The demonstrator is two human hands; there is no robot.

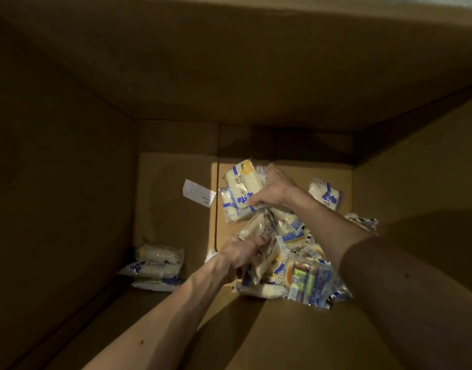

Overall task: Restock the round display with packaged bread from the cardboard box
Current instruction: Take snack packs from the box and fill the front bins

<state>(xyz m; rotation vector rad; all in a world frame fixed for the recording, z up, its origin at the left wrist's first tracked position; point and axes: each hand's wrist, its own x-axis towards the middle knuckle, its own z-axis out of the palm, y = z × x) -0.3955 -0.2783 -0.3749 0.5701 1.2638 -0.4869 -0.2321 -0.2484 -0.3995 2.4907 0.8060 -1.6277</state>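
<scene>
Reaching into the cardboard box [69, 161], the right hand [276, 189] pinches a bread packet [239, 193]. The left hand [239, 256] clutches a second packet [257, 229] (fingers curled).

- One head-worn camera looked steeply down into the cardboard box [69, 182].
- Box walls filled the frame; the bread packets [239, 193] on its floor lay near, just below centre.

left hand [239, 256] fingertips buried in heap of clear-wrapped white bread packets [296, 271]; heap's near edge hidden behind brown cardboard box [283, 329] wall. white paper slip [199, 195] print unreadable.
</scene>
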